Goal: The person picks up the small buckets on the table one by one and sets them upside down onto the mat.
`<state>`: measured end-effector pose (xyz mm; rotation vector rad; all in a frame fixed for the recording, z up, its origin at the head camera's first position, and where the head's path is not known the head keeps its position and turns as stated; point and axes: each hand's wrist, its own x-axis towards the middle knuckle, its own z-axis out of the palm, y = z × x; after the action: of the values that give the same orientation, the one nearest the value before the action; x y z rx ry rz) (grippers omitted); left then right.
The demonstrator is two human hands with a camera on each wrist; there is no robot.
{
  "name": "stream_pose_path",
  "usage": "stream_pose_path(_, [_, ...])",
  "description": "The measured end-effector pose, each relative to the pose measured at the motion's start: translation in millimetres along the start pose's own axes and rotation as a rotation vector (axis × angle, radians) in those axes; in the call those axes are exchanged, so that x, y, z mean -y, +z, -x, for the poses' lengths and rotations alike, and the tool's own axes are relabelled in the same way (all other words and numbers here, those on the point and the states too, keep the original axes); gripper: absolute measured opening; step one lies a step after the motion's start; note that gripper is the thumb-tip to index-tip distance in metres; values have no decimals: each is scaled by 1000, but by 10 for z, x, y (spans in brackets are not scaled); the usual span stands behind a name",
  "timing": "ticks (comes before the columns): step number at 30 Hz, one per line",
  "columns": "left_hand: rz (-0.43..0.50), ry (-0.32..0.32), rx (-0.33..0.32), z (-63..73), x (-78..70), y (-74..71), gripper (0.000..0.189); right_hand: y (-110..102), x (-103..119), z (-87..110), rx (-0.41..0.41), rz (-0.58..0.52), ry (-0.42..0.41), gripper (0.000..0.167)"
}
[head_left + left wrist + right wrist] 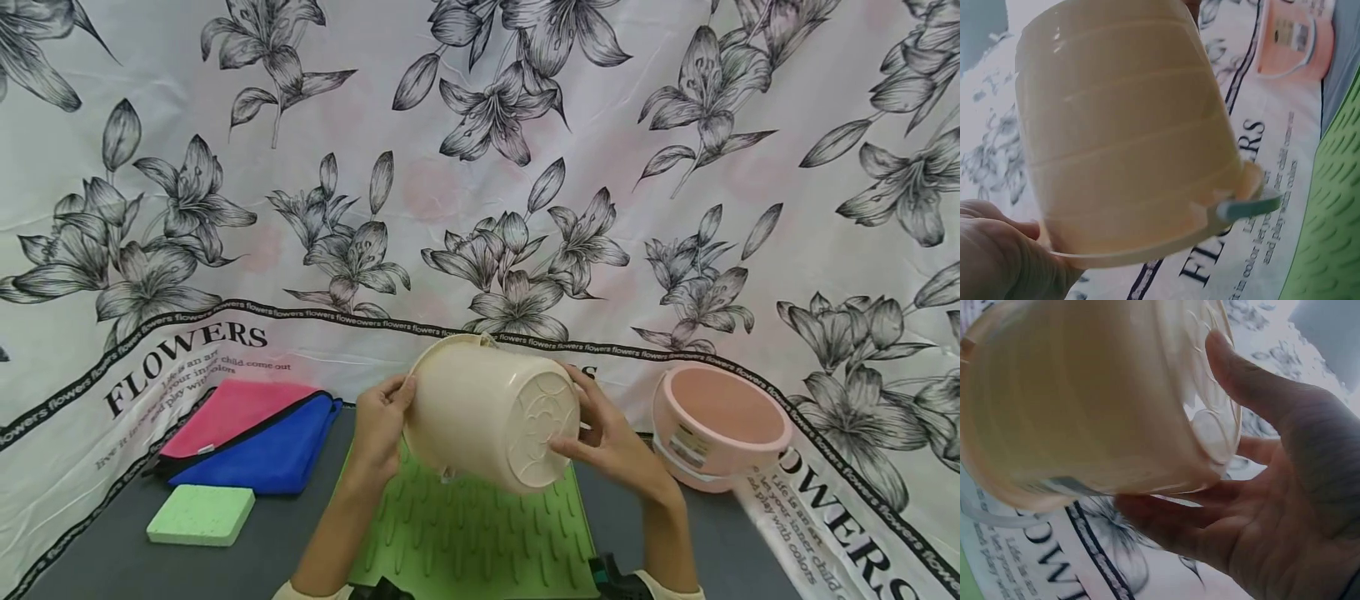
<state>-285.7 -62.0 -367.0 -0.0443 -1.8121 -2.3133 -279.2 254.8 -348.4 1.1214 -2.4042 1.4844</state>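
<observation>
A cream plastic bucket is held up on its side over a green textured mat, its base turned to the right and toward me. My left hand grips the rim at the left, thumb on the near side. At the base end, my right hand holds the bucket with its thumb on the patterned bottom and its fingers around the far side. In the left wrist view a pale handle joins the rim. The bucket's inside is hidden.
To the right stands a pink bucket with a label. A pink and blue cloth pouch lies at the left, with a light green sponge in front of it. Behind hangs a white flower-printed cloth.
</observation>
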Motion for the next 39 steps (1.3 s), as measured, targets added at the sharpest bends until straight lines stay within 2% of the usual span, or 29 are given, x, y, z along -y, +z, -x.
stream_pose_path(3, [72,-40,17,-46,-21,-110,40,70,0,-60,-7,-43,-87,105])
stream_pose_path(7, [132,-62,50,-83,-43,-216,35,160,-8,-129,-66,-187,-214,104])
stream_pose_path(9, [120,-50,69,-92,-48,-243,34,224,-13,-174,-100,-240,-254,100])
stream_pose_path(11, [88,6,122,-100,-44,-250,38,299,-11,-224,-140,-251,-264,97])
stream_pose_path(13, [34,82,183,-98,-38,-252,53,386,-2,-280,-182,-240,-243,94])
stream_pose_path(15, [-42,173,247,-99,-17,-258,78,470,12,-334,-224,-220,-219,92])
stream_pose_path(18, [-138,248,328,-101,22,-283,108,588,26,-396,-292,-212,-169,91])
stream_pose_path(20, [-173,268,387,-114,45,-307,114,664,37,-430,-333,-203,-125,90])
stream_pose_path(23, [-172,262,479,-129,56,-349,117,770,50,-470,-378,-199,-55,86])
stream_pose_path(26, [-167,253,521,-140,47,-395,125,850,58,-497,-400,-192,-30,88])
stream_pose_path(29, [-160,266,507,-146,29,-437,127,890,70,-515,-389,-166,-34,93])
stream_pose_path(31, [-153,275,464,-150,20,-466,123,899,82,-523,-359,-142,-34,90])
stream_pose_path(36, [-130,251,321,-183,30,-547,111,890,110,-527,-287,-123,-42,70])
stream_pose_path(39, [-124,254,273,-213,25,-600,99,890,103,-522,-269,-163,-35,73])
